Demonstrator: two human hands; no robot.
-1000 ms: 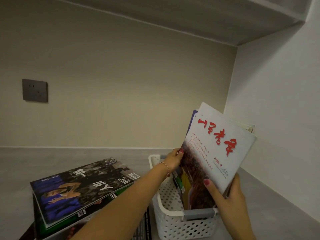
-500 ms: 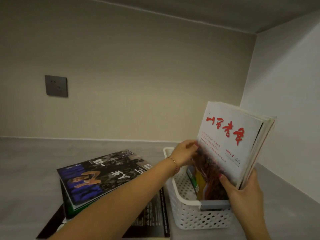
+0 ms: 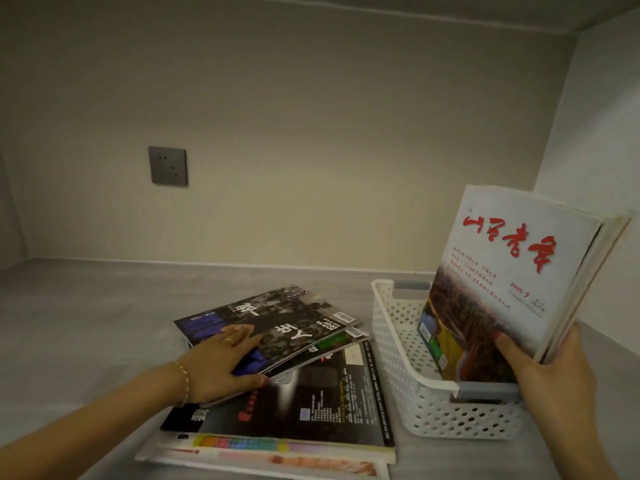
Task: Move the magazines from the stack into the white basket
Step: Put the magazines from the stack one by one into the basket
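Stack [image 3: 277, 403] left of basket [image 3: 398, 358]; magazines [image 3: 502, 289] apparently upright inside

A home alcove: plain walls, wall socket [image 3: 168, 165], grey shelf [image 3: 104, 306].
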